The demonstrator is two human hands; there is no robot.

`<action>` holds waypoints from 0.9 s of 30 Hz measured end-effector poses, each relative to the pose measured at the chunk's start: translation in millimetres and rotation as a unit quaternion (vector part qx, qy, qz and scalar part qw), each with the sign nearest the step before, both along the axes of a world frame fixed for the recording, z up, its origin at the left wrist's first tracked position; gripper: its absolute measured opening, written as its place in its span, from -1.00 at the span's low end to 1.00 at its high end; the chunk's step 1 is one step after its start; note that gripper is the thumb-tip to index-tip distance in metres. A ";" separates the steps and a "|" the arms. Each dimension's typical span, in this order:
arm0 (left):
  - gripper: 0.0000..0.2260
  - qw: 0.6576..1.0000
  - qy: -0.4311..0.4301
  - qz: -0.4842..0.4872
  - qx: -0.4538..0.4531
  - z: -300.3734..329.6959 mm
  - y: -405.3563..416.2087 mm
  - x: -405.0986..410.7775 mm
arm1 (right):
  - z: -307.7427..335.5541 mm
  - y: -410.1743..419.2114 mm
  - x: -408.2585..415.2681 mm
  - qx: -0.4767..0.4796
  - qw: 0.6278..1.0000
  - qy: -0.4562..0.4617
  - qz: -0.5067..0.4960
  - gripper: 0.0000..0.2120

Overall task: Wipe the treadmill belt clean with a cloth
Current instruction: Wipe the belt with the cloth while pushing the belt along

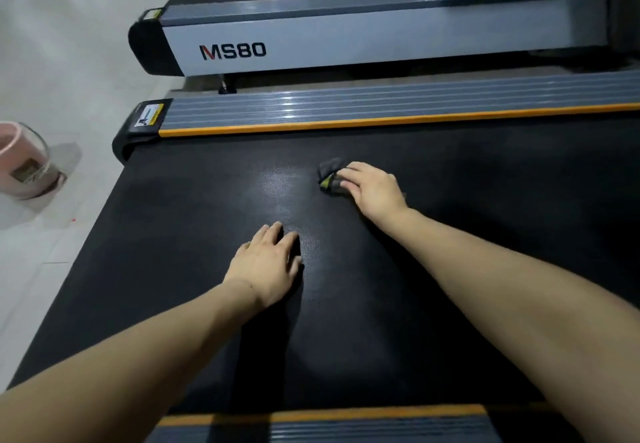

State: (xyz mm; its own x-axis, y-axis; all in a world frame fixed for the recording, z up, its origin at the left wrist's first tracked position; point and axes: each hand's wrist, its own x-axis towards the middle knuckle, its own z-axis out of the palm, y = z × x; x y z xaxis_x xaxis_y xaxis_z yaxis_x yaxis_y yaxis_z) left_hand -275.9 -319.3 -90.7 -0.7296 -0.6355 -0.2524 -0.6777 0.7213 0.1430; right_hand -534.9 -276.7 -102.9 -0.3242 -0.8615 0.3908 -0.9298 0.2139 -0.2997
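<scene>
The black textured treadmill belt (194,242) fills the middle of the view. A small dark grey cloth (329,175) with a yellow-green edge lies bunched on the belt, toward its far side. My right hand (372,189) presses down on the cloth, fingers curled over it. My left hand (268,264) rests flat on the bare belt, nearer to me, fingers spread and holding nothing. Both forearms reach in from the bottom of the view.
Grey ribbed side rails with orange strips (381,110) run along the belt's far side and near side (346,423). A second treadmill marked MS80 (277,44) stands beyond. A pink bucket (24,162) sits on the pale tiled floor at left.
</scene>
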 end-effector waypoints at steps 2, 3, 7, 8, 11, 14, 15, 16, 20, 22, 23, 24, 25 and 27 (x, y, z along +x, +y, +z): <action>-0.60 0.999 0.037 0.016 -0.012 -3.5 8.3 -6.2 | 2.8 25.7 14.5 -0.027 0.999 -0.005 0.047 -0.81; -0.61 0.998 0.058 0.017 -0.030 -5.5 9.2 -9.4 | 0.5 46.9 22.9 -0.039 0.996 -0.008 0.082 -0.82; -0.65 0.991 0.118 0.004 -0.068 -13.9 -1.0 -27.1 | -14.6 140.3 48.3 0.000 0.973 -0.043 0.225 -0.80; -0.65 0.990 0.122 -0.001 -0.069 -16.0 -4.0 -31.4 | -18.9 150.4 46.8 0.011 0.968 -0.041 0.248 -0.78; -0.64 0.990 0.116 -0.025 -0.069 -20.7 -11.0 -42.7 | -20.1 124.4 13.4 -0.002 0.972 0.002 0.235 -0.79; -0.66 0.990 0.099 -0.061 -0.084 -24.6 -13.3 -47.5 | -14.2 62.1 -37.1 -0.041 0.996 0.025 0.079 -0.79; -0.67 0.989 0.102 -0.066 -0.084 -24.8 -12.6 -48.2 | -10.9 47.6 -48.3 -0.040 0.999 0.011 0.029 -0.79; -0.68 0.988 0.106 -0.070 -0.085 -24.8 -12.0 -49.7 | -8.0 40.3 -54.2 -0.034 0.999 -0.008 -0.004 -0.79; -0.69 0.984 0.110 -0.087 -0.111 -23.2 -13.9 -60.8 | -6.6 83.6 -26.4 -0.048 0.997 -0.030 0.044 -0.79; -0.66 0.984 0.109 -0.089 -0.114 -23.2 -15.0 -70.2 | -11.6 135.1 -4.1 -0.031 0.990 -0.053 0.124 -0.80; -0.65 0.983 0.110 -0.091 -0.114 -23.3 -15.3 -76.0 | -13.1 159.8 5.9 -0.014 0.985 -0.060 0.163 -0.79; -0.65 0.983 0.112 -0.092 -0.113 -23.7 -15.1 -82.0 | -14.3 178.2 11.5 0.001 0.979 -0.063 0.195 -0.78; -0.65 0.983 0.115 -0.091 -0.113 -23.9 -14.2 -87.6 | -15.4 187.4 10.8 0.012 0.974 -0.060 0.219 -0.77; -0.64 0.983 0.118 -0.087 -0.112 -23.9 -13.8 -97.1 | -15.6 175.5 -9.8 0.013 0.972 -0.023 0.231 -0.77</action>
